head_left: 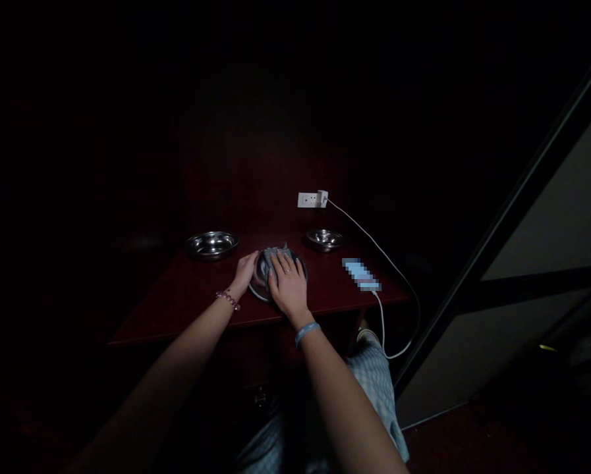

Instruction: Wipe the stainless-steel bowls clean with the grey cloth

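A round metal bowl (260, 271) rests near the front of the dark red table, mostly covered by my hands. My left hand (246, 270) grips the bowl's left rim. On top of the bowl is a crumpled grey cloth (270, 255). My right hand (289, 280) holds this cloth against the bowl's surface, its fingers stretched forward over it. Whether the bowl lies upside down, I cannot tell.
A wide steel bowl (213, 245) stands at the table's back left, and a smaller steel bowl (325, 240) at the back right. A blurred-out phone (360, 274) lies on the right. Its white cable (383, 250) loops over the table edge to a wall socket (307, 200).
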The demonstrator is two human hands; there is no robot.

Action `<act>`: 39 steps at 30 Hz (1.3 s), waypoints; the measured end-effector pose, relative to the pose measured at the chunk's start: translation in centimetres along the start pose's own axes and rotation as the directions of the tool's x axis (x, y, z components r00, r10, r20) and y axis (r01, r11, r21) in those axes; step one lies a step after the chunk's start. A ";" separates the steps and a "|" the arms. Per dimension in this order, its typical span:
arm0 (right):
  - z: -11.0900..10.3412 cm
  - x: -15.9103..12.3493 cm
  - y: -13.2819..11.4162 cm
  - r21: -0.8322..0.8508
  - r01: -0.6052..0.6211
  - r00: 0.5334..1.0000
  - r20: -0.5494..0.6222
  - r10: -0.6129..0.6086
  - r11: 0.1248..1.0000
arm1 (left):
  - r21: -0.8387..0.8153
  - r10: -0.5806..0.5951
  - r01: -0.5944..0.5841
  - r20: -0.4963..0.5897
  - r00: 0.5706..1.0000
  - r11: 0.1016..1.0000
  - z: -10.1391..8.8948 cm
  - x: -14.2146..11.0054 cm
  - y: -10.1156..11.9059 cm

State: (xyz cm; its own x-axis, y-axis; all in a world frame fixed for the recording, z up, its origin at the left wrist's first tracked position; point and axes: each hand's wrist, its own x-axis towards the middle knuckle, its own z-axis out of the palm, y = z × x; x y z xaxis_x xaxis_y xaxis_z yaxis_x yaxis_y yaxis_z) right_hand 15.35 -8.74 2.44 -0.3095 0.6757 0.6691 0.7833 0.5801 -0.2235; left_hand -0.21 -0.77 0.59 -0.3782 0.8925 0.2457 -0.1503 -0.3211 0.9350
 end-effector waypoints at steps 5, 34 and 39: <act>0.6 0.1 0.5 0.006 -0.212 0.975 -0.071 0.212 0.977 | -0.006 -0.031 0.031 0.027 0.999 1.000 0.0 0.0 -0.1; 1.2 -0.3 0.6 -0.012 -0.171 0.982 -0.079 0.170 0.985 | -0.076 0.027 -0.020 0.101 0.995 0.997 0.0 -0.2 -0.3; 0.8 -0.4 0.5 -0.012 -0.154 0.986 -0.060 0.153 0.988 | -0.052 0.016 -0.011 0.083 0.996 0.999 0.0 -0.4 0.0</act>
State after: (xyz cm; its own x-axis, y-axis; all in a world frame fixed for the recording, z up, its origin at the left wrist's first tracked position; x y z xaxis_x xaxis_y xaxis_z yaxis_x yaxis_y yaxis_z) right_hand 15.39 -8.37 1.48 -0.1535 0.7278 0.6684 0.8279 0.4640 -0.3150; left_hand -0.05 -1.08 0.51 -0.3033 0.9106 0.2807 -0.1935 -0.3473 0.9176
